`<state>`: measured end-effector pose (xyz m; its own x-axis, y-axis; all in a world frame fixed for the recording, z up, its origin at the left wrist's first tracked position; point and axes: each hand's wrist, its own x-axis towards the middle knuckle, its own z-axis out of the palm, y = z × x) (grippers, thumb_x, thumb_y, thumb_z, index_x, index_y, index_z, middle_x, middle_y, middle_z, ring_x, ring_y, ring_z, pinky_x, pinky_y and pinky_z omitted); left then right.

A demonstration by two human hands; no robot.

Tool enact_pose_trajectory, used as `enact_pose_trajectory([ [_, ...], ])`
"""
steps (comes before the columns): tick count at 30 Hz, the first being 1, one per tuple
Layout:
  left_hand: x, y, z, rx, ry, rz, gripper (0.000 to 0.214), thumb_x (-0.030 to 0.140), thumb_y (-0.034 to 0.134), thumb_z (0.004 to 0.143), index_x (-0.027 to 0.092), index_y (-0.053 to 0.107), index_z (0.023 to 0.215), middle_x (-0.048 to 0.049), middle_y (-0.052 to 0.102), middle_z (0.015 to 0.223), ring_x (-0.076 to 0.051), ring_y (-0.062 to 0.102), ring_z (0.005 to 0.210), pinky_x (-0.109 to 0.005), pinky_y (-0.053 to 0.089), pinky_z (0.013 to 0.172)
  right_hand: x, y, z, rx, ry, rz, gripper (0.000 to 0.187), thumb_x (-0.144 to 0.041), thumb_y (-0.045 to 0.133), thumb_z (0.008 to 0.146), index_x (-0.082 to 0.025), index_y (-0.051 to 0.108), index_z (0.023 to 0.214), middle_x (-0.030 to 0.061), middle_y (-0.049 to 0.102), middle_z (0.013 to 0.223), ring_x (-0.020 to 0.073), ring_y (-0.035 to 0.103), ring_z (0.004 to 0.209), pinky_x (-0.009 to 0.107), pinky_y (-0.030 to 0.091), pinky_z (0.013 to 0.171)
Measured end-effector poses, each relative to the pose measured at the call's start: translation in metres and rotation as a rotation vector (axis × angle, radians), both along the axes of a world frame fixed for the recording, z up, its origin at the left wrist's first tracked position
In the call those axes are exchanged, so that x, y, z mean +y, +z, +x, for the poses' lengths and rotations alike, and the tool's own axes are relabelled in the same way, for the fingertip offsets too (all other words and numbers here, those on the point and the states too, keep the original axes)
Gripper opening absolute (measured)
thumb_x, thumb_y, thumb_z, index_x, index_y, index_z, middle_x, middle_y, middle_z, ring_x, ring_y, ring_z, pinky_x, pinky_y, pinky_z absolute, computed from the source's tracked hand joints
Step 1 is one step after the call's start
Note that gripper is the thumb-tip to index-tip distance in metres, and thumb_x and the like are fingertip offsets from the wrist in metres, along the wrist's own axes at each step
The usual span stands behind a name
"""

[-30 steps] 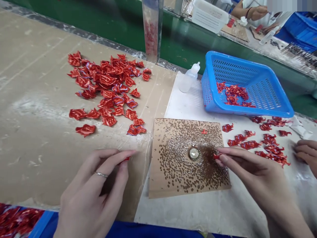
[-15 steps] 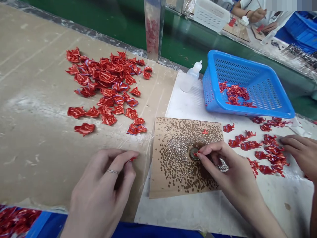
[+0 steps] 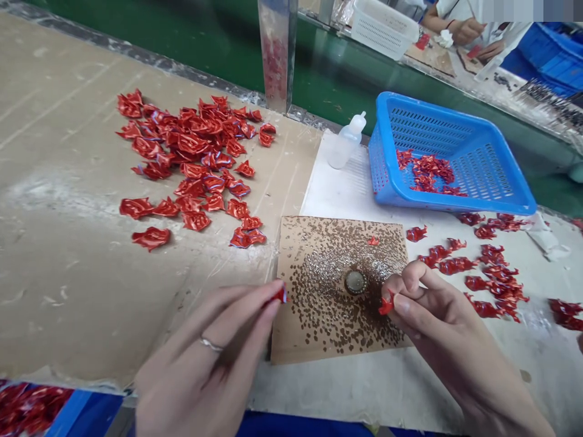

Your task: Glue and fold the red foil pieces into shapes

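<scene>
My left hand (image 3: 209,358), with a ring on one finger, pinches a small crumpled red foil piece (image 3: 280,295) at the left edge of a speckled brown cardboard square (image 3: 291,315). My right hand (image 3: 435,309) holds another red foil piece (image 3: 387,304) between finger and thumb, over the cardboard's right side. A round metal disc (image 3: 355,282) sits at the cardboard's centre, apart from both hands. A small red scrap (image 3: 373,241) lies near the cardboard's top edge.
A heap of red foil pieces (image 3: 191,145) lies on the cardboard-covered bench (image 3: 68,243). On a white sheet (image 3: 337,394) stand a plastic dropper bottle (image 3: 346,142) and a blue basket (image 3: 449,158) holding red pieces. Beyond a green strip, a co-worker's hands (image 3: 467,30) work near a white basket (image 3: 382,27).
My right hand has drawn back from the metal disc towards the right. My left hand has moved right to the cardboard's edge. A hand at the right edge has gone, and red pieces now lie there.
</scene>
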<state>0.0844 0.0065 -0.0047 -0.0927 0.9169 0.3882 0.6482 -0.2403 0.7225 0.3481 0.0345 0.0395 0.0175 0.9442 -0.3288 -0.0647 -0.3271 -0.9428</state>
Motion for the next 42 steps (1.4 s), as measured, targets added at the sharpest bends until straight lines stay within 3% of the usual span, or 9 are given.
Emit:
enact_pose_trajectory([
  [6,-0.008,0.005,0.039,-0.224,-0.153,-0.083,0.031,0.017,0.073,0.106,0.035,0.077,0.131,0.0055,0.087,0.117,-0.01,0.085,0.093,-0.018,0.071,0.092,-0.013,0.002,-0.004,-0.077,0.01,0.084,0.027,-0.039,0.088,0.1,-0.029,0.066,0.089,-0.0005,0.075,0.086,0.0155,0.066,0.074,0.023,0.055,0.063],
  [13,-0.016,0.008,0.065,-0.344,-0.126,-0.115,0.018,0.014,0.073,0.104,0.029,0.072,0.114,0.0059,0.085,0.093,-0.011,0.084,0.074,-0.016,0.071,0.076,-0.032,0.002,-0.027,-0.179,-0.024,0.264,0.016,-0.021,0.08,0.105,-0.032,0.072,0.098,0.001,0.078,0.095,0.0201,0.08,0.1,0.029,0.07,0.088],
  [19,-0.015,0.012,0.067,-0.311,-0.14,-0.136,0.018,0.014,0.072,0.104,0.03,0.07,0.112,0.01,0.083,0.093,-0.007,0.083,0.075,-0.011,0.068,0.08,-0.038,-0.005,-0.046,-0.114,-0.189,0.207,0.014,-0.027,0.083,0.104,-0.032,0.072,0.095,0.0005,0.076,0.094,0.0185,0.078,0.095,0.026,0.071,0.082],
  [24,-0.012,0.013,0.065,-0.272,-0.151,-0.115,0.015,0.017,0.069,0.106,0.031,0.069,0.112,0.0081,0.085,0.091,-0.01,0.083,0.07,-0.016,0.07,0.073,-0.035,-0.006,-0.043,-0.154,-0.096,0.225,0.014,-0.021,0.079,0.105,-0.031,0.073,0.098,0.0009,0.078,0.097,0.0174,0.08,0.093,0.026,0.072,0.083],
  [31,-0.012,0.01,0.064,-0.239,-0.187,0.034,0.025,0.005,0.069,0.101,0.028,0.068,0.108,0.007,0.084,0.089,-0.011,0.082,0.071,-0.018,0.069,0.075,-0.04,-0.004,-0.035,-0.24,-0.056,0.231,0.016,-0.02,0.077,0.107,-0.033,0.075,0.099,0.0025,0.083,0.108,0.0206,0.084,0.115,0.027,0.072,0.093],
  [36,-0.014,0.009,0.062,-0.238,-0.257,-0.021,0.024,0.003,0.067,0.103,0.027,0.066,0.106,0.0056,0.084,0.095,-0.009,0.083,0.078,-0.017,0.068,0.081,-0.041,-0.006,-0.037,-0.213,-0.047,0.224,0.015,-0.022,0.079,0.107,-0.032,0.071,0.098,-0.0023,0.078,0.09,0.0151,0.083,0.086,0.022,0.07,0.078],
  [39,-0.008,0.008,0.064,-0.202,-0.312,0.004,0.018,0.008,0.066,0.107,0.025,0.066,0.112,0.0032,0.085,0.099,-0.009,0.083,0.08,-0.016,0.068,0.082,-0.04,-0.01,-0.036,-0.272,-0.101,0.268,0.014,-0.024,0.08,0.105,-0.033,0.07,0.101,-0.0028,0.076,0.091,0.0157,0.083,0.087,0.024,0.07,0.078],
  [42,0.003,0.008,0.056,-0.07,-0.358,0.069,0.008,0.026,0.062,0.114,0.023,0.066,0.121,0.0003,0.085,0.101,-0.011,0.084,0.085,-0.017,0.068,0.084,-0.039,-0.009,-0.013,-0.442,-0.203,0.294,0.014,-0.029,0.084,0.102,-0.034,0.07,0.104,-0.0011,0.079,0.093,0.0188,0.083,0.086,0.028,0.068,0.073],
])
